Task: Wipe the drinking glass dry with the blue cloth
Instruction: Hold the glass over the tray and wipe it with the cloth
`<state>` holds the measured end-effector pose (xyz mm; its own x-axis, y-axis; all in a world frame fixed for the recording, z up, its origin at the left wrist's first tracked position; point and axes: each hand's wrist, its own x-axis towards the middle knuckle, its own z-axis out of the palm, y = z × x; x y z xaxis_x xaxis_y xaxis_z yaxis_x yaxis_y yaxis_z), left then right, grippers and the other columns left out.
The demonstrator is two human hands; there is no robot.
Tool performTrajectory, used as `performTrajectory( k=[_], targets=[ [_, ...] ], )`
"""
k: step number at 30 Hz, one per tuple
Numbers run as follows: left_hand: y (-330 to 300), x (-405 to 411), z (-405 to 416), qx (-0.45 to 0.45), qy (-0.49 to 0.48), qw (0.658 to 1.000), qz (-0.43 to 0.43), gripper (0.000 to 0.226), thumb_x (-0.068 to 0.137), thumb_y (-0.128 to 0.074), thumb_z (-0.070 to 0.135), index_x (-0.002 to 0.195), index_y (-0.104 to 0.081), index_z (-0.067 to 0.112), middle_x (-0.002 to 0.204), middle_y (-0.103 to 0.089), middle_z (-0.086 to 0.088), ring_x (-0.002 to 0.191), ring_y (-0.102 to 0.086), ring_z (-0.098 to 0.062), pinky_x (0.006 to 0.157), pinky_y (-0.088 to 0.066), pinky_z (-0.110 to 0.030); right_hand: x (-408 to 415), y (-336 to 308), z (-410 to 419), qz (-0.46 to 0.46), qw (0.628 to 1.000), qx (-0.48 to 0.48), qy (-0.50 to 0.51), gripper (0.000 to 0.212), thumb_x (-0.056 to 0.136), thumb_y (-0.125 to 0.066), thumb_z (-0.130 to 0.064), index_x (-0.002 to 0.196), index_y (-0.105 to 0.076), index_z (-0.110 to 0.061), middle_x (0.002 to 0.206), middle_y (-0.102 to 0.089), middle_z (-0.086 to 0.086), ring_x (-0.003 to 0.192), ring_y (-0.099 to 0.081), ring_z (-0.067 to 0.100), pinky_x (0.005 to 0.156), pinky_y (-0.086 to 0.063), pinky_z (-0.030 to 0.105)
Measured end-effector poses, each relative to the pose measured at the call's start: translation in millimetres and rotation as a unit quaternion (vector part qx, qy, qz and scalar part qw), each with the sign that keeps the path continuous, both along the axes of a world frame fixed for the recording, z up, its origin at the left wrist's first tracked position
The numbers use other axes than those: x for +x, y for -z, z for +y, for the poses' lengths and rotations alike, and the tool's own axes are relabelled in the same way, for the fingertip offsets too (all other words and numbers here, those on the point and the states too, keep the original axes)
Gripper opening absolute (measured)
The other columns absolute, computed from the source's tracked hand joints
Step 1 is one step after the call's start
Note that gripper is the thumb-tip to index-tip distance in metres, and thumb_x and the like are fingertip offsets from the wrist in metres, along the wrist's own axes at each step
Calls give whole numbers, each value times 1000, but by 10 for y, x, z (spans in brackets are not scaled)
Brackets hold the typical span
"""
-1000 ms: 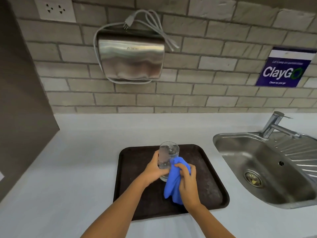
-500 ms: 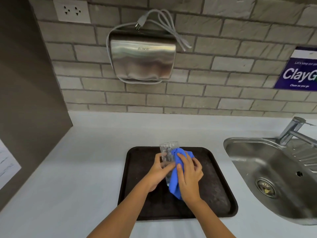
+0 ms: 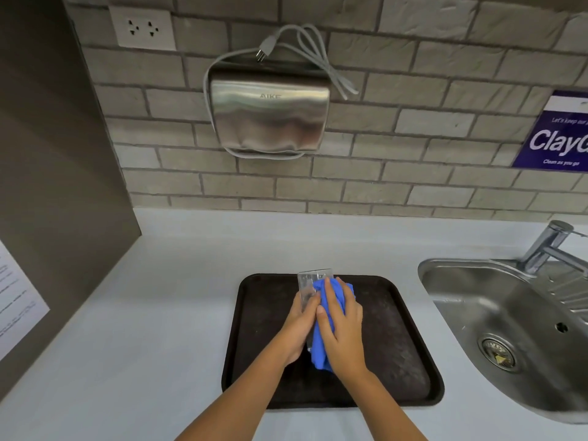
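The left hand [image 3: 297, 329] is wrapped around the side of the drinking glass [image 3: 310, 286], fingers curled closed on it. The right hand [image 3: 342, 326] lies flat against the glass's other side, fingers spread and pressing the blue cloth [image 3: 321, 348] onto it, the cloth bunched under the palm and hanging out below. Glass and cloth are both held over the dark tray [image 3: 394, 338], which sits on the pale counter [image 3: 159, 313]. A steel sink [image 3: 477, 310] with its tap [image 3: 547, 246] lies to the right, a metal hand dryer [image 3: 270, 119] on the brick wall behind
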<state>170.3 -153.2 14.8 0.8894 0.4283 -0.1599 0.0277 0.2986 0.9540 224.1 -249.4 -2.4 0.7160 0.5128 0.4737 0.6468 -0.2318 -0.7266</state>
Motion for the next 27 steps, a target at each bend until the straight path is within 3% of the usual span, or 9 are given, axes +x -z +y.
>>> performTrajectory(
  k=[3, 7, 10, 13, 15, 18, 23, 25, 27],
  targets=[
    [-22, 14, 27, -5, -12, 1000, 1, 40, 105, -45, 40, 142, -47, 26, 135, -66, -6, 120, -68, -18, 105, -54, -42, 91, -61, 21, 126, 990, 67, -11, 46, 102, -41, -33, 136, -27, -61, 139, -39, -7, 123, -45, 12, 104, -45, 38],
    [-22, 25, 37, -24, -30, 999, 0, 39, 103, -48, 44, 138, -52, 27, 128, -71, -5, 112, -72, -19, 100, -57, -43, 144, -183, 1, 174, 980, 81, -54, 48, 104, -35, -14, 129, -41, -54, 133, -47, -13, 124, -50, 10, 108, -42, 34],
    [-19, 32, 38, -39, -46, 998, -7, 43, 98, -54, 49, 135, -58, 28, 124, -74, -4, 112, -73, -21, 99, -58, -46, 75, -199, 5, 113, 991, 28, -62, 54, 103, -36, -13, 135, -31, -56, 146, -40, -7, 125, -45, 13, 110, -40, 40],
    [-36, 33, 42, -34, -62, 997, -5, 50, 91, -60, 55, 130, -65, 25, 118, -77, -1, 108, -74, -16, 85, -62, -31, -64, -110, 42, -29, 997, -66, -13, 53, 100, -35, -41, 142, -11, -60, 159, -20, -11, 124, -37, 9, 109, -32, 34],
    [-29, 29, 37, -25, -55, 998, 1, 51, 89, -60, 58, 127, -68, 25, 117, -78, 0, 107, -74, -13, 80, -61, -23, -102, -81, 57, -38, 997, -57, 21, 52, 97, -33, -51, 146, -13, -55, 156, -22, -17, 122, -36, 5, 105, -31, 32],
    [-32, 15, 23, -34, -41, 998, 14, 49, 95, -56, 53, 132, -65, 22, 122, -75, -6, 113, -72, -19, 98, -58, -38, -34, -97, 76, 47, 999, -4, 18, 47, 99, -38, -47, 142, -24, -54, 147, -31, -22, 122, -37, -3, 104, -34, 28],
    [-120, 5, 64, -43, -40, 998, 22, 48, 99, -53, 48, 136, -61, 19, 126, -73, -8, 116, -70, -23, 107, -51, -45, 50, -221, 93, 306, 943, 118, -57, 39, 100, -39, -43, 138, -35, -50, 152, -39, -8, 137, -42, 14, 113, -38, 43],
    [-148, 23, 61, -45, -58, 997, 20, 48, 101, -49, 50, 136, -61, 21, 125, -74, -7, 113, -71, -21, 102, -55, -40, 29, -257, 114, 269, 957, 99, -42, 45, 101, -38, -41, 146, -30, -43, 154, -37, -4, 138, -41, 17, 113, -38, 44],
    [-169, 46, 53, -47, -84, 995, 25, 51, 101, -44, 54, 131, -64, 17, 118, -75, -9, 107, -73, -23, 93, -59, -37, -46, -262, 195, 152, 988, 25, 8, 50, 101, -38, -38, 149, -23, -39, 148, -42, 1, 129, -47, 21, 108, -42, 43]
  ],
)
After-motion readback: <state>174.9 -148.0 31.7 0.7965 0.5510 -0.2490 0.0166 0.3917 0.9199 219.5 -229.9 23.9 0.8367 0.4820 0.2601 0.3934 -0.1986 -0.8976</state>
